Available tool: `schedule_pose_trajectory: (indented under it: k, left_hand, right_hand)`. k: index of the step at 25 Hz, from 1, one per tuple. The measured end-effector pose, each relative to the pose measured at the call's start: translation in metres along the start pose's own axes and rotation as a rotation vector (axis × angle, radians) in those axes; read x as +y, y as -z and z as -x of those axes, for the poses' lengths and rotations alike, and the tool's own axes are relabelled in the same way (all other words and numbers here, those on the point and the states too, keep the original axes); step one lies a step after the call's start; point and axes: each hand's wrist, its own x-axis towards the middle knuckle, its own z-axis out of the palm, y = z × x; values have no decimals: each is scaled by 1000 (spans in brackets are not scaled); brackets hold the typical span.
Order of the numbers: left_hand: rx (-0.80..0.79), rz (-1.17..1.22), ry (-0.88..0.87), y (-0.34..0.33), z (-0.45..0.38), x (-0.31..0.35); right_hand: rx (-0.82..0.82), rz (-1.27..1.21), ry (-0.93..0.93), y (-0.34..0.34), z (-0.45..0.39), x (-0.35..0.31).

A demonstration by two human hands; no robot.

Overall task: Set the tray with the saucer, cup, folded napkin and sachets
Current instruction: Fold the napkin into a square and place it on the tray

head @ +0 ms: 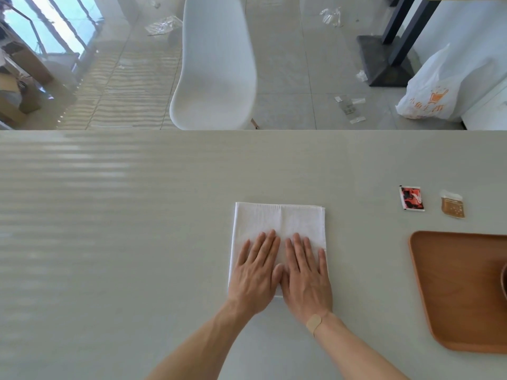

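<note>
— What are the hands doing just now?

— Both lie flat, palms down, on the white napkin [279, 229]. The left hand [256, 272] and the right hand [306, 275] sit side by side with thumbs touching, fingers spread and stretched out, gripping nothing. They cover the near half of the cloth.

— And the napkin itself?

— Folded into a rectangle on the pale tabletop [123, 229], with a crease running down its middle.

— Where is the tray?

— Off to the right, a wooden tray [452, 283] cut by the edge of view. A dark curved rim [504, 278] shows on it at the far right; I cannot tell what it is.

— The sachets?

— Two, lying on the tabletop beyond the tray, just beside each other: a red sachet [411, 198] and a brown sachet [452, 204]. Both well apart from the napkin.

— Anything else?

— A plaster [314, 322] on the right wrist, and a white chair [216, 67] past the far edge.
</note>
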Motion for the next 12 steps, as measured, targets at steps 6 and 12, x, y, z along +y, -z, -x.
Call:
schedule_pose_trajectory:
  k: [6, 12]
  left_hand:
    - [-7, -58, -6, 4, 18, -44]
    - [-18, -46, 5, 10, 29, -63]
  right_hand:
    - [-11, 13, -75, 6, 6, 26]
    - [-59, 14, -139, 15, 20, 55]
